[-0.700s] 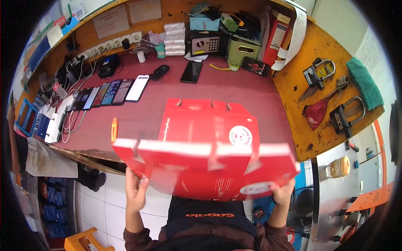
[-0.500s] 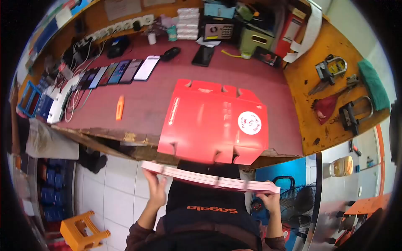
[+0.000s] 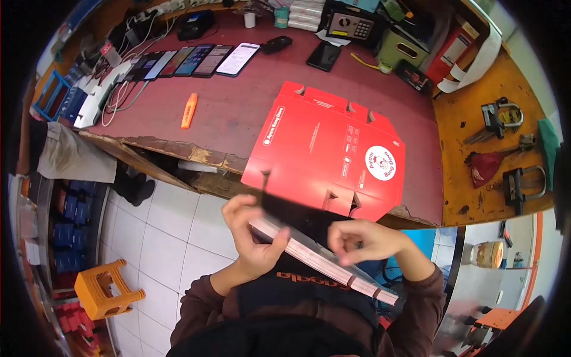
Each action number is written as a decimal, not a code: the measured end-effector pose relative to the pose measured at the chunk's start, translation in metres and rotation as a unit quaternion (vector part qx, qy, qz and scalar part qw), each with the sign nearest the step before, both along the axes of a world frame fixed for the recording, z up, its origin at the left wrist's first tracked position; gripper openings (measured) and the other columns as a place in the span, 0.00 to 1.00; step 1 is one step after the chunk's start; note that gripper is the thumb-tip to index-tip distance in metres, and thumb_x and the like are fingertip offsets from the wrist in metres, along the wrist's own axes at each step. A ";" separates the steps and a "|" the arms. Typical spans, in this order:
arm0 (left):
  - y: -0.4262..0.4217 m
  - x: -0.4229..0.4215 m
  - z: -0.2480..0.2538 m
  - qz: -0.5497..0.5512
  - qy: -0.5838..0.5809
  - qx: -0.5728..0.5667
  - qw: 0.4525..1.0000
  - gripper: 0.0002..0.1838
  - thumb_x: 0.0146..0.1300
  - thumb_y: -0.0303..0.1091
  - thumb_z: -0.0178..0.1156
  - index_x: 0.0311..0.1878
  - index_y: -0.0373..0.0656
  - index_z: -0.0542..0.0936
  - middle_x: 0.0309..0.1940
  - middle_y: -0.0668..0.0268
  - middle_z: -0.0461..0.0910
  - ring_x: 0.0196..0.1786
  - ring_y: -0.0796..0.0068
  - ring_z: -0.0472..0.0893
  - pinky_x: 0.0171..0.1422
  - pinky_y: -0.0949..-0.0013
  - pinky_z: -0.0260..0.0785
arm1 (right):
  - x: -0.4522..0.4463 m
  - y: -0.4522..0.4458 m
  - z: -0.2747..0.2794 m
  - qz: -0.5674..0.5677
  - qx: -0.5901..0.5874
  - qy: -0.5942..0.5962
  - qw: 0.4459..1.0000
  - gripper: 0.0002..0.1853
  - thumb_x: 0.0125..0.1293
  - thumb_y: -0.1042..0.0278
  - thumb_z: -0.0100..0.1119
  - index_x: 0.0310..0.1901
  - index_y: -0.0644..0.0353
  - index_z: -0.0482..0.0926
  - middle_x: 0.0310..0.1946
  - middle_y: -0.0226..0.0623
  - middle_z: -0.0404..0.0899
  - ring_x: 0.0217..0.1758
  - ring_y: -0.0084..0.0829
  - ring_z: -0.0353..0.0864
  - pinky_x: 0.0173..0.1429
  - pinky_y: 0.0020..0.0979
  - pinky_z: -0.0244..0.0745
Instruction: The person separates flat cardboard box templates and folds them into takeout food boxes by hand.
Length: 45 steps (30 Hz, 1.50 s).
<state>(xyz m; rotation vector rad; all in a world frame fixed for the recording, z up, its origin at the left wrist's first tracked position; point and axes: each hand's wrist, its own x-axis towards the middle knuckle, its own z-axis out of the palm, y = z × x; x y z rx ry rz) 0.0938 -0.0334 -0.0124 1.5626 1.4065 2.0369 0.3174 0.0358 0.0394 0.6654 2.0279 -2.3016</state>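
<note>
A stack of flat cardboard sheets point(image 3: 324, 262) slants across the front of my body, its pale layered edges facing up. My left hand point(image 3: 254, 232) grips its upper left end, thumb on the near side and fingers behind. Beside the far face of the stack is my right hand point(image 3: 366, 241), its fingers curled in; whether they hold anything is hidden. A flat red box sheet point(image 3: 321, 143) with a round white logo lies on the dark red tabletop point(image 3: 232, 119), its notched near edge at the table's front.
A row of phones point(image 3: 205, 59), an orange highlighter point(image 3: 189, 110) and a black phone point(image 3: 324, 56) lie on the table. Padlocks point(image 3: 523, 184) sit on the wooden side board. An orange stool point(image 3: 107, 288) stands on the floor, and another person's leg point(image 3: 77, 154) is at the left.
The stack has swung from nearly level to a steep slant. My right hand has left its right end and moved inward, while my left hand has risen. The whole view has shifted.
</note>
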 end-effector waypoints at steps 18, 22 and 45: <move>0.020 -0.013 -0.037 -0.002 0.234 0.234 0.944 0.40 0.63 0.70 0.20 0.27 0.63 0.83 0.34 0.78 0.73 0.49 0.72 0.65 0.64 0.51 0.44 | -0.038 0.029 -0.025 0.000 -0.116 0.070 0.991 0.15 0.56 0.73 0.66 0.42 0.61 0.71 0.38 0.30 0.72 0.39 0.19 0.75 0.39 0.20 0.74; 0.023 -0.012 -0.038 -0.008 0.226 0.225 0.948 0.39 0.63 0.69 0.22 0.24 0.61 0.83 0.32 0.77 0.74 0.49 0.70 0.65 0.64 0.51 0.43 | -0.034 0.033 -0.028 -0.007 -0.113 0.075 0.991 0.13 0.58 0.73 0.63 0.43 0.61 0.71 0.38 0.30 0.73 0.39 0.19 0.75 0.40 0.20 0.74; 0.021 -0.017 -0.029 -0.030 0.326 0.161 0.931 0.28 0.56 0.73 0.40 0.37 0.69 0.84 0.37 0.85 0.70 0.48 0.76 0.64 0.61 0.57 0.47 | -0.030 0.036 -0.003 -0.004 0.222 0.047 0.974 0.13 0.58 0.56 0.63 0.39 0.55 0.79 0.31 0.34 0.71 0.33 0.36 0.74 0.34 0.34 0.67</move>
